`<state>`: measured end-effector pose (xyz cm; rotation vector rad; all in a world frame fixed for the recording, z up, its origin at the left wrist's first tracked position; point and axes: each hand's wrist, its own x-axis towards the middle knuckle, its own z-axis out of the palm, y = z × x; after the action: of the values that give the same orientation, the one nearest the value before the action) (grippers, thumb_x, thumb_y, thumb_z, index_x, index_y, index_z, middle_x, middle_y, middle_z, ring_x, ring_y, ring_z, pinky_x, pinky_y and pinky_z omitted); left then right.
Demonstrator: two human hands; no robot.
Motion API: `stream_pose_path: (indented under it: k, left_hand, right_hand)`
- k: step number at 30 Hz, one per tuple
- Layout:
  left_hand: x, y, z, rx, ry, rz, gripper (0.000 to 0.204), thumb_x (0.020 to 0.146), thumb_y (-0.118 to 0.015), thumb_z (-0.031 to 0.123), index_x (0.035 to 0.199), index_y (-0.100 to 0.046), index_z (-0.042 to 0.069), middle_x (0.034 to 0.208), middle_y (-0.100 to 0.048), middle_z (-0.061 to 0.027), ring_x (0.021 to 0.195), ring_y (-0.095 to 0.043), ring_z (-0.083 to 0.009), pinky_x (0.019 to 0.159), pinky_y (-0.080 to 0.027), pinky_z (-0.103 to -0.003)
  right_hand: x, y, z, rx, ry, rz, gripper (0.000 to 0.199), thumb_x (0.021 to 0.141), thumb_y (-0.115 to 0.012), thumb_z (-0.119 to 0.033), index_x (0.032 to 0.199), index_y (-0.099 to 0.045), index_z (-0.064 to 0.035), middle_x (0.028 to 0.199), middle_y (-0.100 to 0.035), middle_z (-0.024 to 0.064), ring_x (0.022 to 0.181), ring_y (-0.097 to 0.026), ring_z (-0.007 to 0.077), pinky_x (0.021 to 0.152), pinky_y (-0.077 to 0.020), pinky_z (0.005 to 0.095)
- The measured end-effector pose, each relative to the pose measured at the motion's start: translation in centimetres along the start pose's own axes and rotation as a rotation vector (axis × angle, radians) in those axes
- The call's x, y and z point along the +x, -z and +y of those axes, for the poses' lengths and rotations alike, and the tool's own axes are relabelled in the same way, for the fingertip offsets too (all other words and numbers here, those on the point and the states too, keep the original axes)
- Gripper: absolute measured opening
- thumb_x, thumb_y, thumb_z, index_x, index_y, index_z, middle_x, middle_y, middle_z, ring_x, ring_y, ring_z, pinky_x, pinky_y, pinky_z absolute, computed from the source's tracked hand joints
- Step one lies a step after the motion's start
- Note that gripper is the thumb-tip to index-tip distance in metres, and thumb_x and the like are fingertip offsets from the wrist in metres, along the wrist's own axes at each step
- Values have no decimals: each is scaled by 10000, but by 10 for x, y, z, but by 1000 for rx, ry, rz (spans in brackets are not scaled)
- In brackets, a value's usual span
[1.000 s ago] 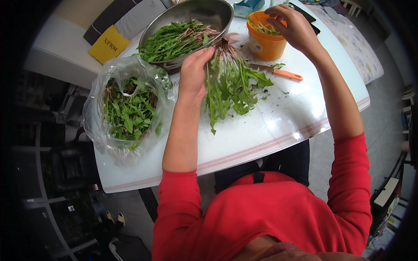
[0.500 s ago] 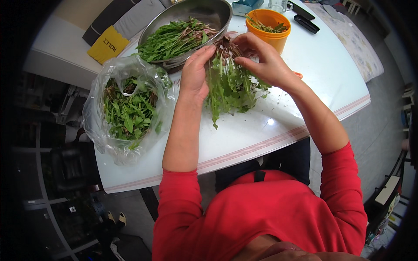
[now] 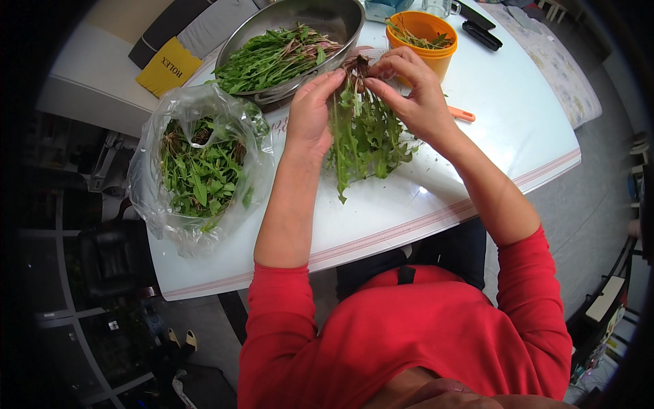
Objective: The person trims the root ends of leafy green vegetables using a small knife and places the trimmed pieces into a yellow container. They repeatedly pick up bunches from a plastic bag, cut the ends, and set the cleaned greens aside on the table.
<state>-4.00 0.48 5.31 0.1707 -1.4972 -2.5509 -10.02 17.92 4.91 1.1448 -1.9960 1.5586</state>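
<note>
A bunch of dandelion greens (image 3: pixel 364 136) hangs over the table, its jagged leaves pointing down and its brownish root ends at the top. My left hand (image 3: pixel 311 112) grips the bunch near the root ends, with thumb and fingers closed. At those same root ends, the fingers of my right hand (image 3: pixel 414 92) are pinched together from the other side. What lies right between the right fingertips is partly hidden. Left of my left hand stands a clear plastic bag (image 3: pixel 146 184) full of more greens (image 3: pixel 204 180).
A large steel bowl (image 3: pixel 337 24) holding trimmed greens (image 3: pixel 272 61) is behind my left hand. An orange bucket (image 3: pixel 439 63) with plant scraps stands beyond my right hand. An orange handle (image 3: pixel 462 114) shows beside my right wrist. A black case (image 3: pixel 481 34) lies farther back on the white table (image 3: pixel 518 136).
My right hand has shifted slightly, its fingers closing in on the root ends. The bunch hangs a little narrower, and more of the orange handle shows.
</note>
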Motion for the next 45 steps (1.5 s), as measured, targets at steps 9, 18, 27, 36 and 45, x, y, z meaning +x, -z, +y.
stream_pose_path:
  k: [9, 18, 27, 36, 45]
  left_hand:
    - [3, 7, -4, -28, -3, -56, 232, 998, -582, 109, 1163, -670, -28, 1039, -728, -99, 894, -698, -169, 800, -571, -298]
    - [-2, 2, -2, 49, 6, -90, 229, 1001, -587, 134, 1148, -681, -13, 971, -729, -79, 830, -692, -144, 678, -558, -272]
    - [-2, -2, -4, 48, 8, -38, 228, 1010, -580, 139, 1137, -689, -16, 980, -731, -64, 837, -681, -126, 699, -548, -258]
    - [-3, -8, -14, 290, -193, -27, 224, 1016, -604, 154, 1041, -729, -30, 952, -706, -1, 845, -585, -53, 805, -449, -212]
    - [2, 3, -14, 327, -216, -11, 199, 1004, -610, 130, 994, -727, -30, 883, -682, 21, 788, -550, -36, 731, -433, -216]
  right_hand:
    - [-2, -7, -1, 53, -46, 2, 158, 849, -732, -70, 968, -654, -3, 1058, -637, 100, 1023, -623, 271, 905, -492, 365]
    - [-4, -7, 0, 53, -62, 14, 156, 867, -715, -24, 1009, -659, 6, 1049, -608, 80, 1011, -612, 216, 908, -489, 321]
    - [-4, -10, 1, 44, -101, 36, 161, 882, -747, -72, 981, -670, 28, 1024, -605, 67, 978, -613, 172, 886, -495, 291]
    - [-1, -14, 14, 162, -295, 28, 154, 916, -723, -109, 941, -657, 28, 970, -613, 28, 873, -608, 105, 821, -490, 250]
    - [3, 7, 8, 314, -491, -195, 145, 933, -705, -170, 947, -649, -37, 912, -616, -31, 857, -552, 51, 810, -450, 221]
